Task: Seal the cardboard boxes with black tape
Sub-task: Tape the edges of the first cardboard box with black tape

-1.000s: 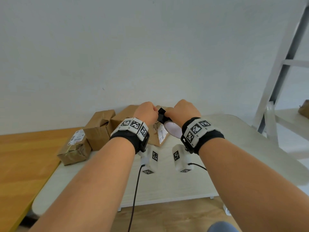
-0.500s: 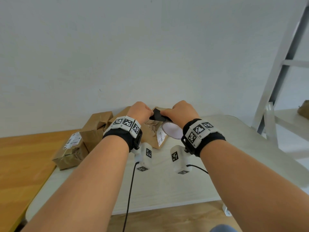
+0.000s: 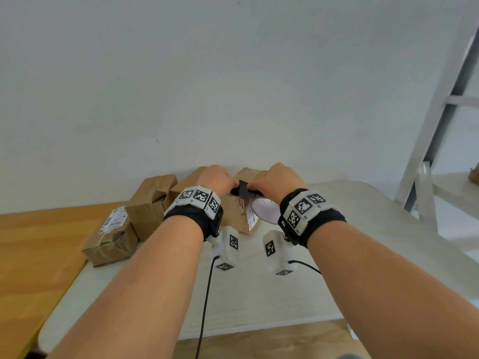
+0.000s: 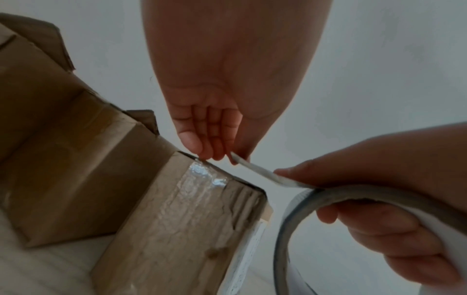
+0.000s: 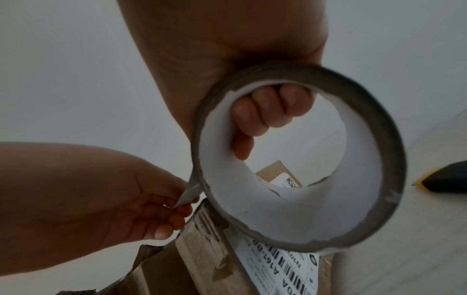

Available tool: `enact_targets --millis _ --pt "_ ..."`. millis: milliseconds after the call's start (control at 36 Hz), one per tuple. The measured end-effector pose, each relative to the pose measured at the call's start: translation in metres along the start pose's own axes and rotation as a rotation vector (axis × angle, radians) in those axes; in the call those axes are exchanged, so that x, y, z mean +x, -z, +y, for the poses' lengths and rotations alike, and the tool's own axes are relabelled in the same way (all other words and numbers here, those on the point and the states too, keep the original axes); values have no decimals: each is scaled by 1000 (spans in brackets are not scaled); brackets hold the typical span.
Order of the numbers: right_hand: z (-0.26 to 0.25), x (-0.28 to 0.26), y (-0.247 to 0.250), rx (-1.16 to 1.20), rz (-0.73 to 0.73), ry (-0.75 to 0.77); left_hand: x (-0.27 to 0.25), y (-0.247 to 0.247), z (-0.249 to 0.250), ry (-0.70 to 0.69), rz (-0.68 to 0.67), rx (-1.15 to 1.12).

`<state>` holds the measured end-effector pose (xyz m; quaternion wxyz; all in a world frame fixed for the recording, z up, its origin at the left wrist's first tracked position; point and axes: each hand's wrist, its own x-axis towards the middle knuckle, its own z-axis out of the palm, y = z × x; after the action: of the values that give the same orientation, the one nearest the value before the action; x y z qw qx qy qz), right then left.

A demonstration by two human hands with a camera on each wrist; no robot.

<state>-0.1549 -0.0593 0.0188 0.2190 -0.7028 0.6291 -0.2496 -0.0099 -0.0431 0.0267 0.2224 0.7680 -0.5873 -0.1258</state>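
Your right hand (image 3: 278,181) with fingers (image 5: 267,111) curled through one tape roll (image 5: 300,159), your left hand (image 3: 216,178) pinching its free end (image 4: 255,171) above the nearest of four cardboard boxes (image 3: 239,216) at the surface's (image 3: 259,294) far edge, open room near you and right.

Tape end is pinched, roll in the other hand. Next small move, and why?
Probably draw the hands apart to peel out more tape. The left hand pinches the free end, the right hand grips the tape roll, and only a short strip spans above the cardboard box, too little to seal it.
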Motion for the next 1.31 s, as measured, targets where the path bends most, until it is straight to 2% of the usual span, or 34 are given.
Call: enact_targets --millis 861,1305 --pt "5 -6 -3 -107 -42 -3 2 -10 -4 27 -7 43" --pt "11 -17 -3 -130 -42 35 -1 -15 -3 -5 21 103"
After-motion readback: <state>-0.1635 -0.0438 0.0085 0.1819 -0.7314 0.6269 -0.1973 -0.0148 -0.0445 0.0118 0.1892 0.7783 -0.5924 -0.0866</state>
